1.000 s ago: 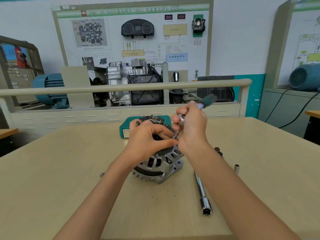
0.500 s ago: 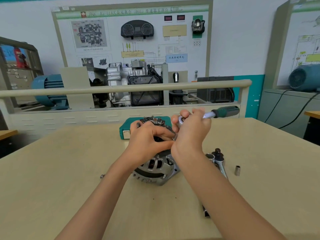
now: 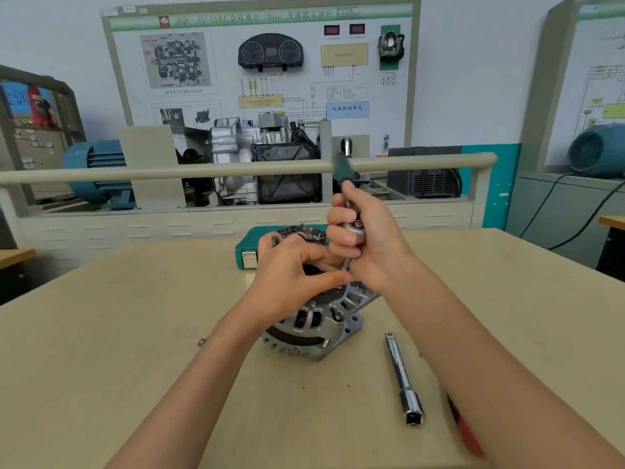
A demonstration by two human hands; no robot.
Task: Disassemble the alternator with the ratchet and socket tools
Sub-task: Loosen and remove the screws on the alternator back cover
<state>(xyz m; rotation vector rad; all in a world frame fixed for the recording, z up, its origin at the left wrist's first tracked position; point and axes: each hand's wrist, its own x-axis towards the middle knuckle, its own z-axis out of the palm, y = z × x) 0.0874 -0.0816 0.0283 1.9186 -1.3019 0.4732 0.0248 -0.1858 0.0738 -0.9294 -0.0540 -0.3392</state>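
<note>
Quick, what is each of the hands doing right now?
Left hand: rests on the alternator, fingertips pinching at the socket tip.
Right hand: grips the ratchet, its handle pointing up and away.

One alternator (image 3: 314,319), one ratchet (image 3: 350,228), one extension bar (image 3: 402,377), two hands.

The alternator (image 3: 314,319) sits mid-table (image 3: 101,333), extension bar (image 3: 402,377) to its right, case (image 3: 248,253) behind.

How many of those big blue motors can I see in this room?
2. One blue motor sits at the far left behind the rail, the other blue motor on the cabinet at the far right edge. Others may be hidden out of frame.
</note>
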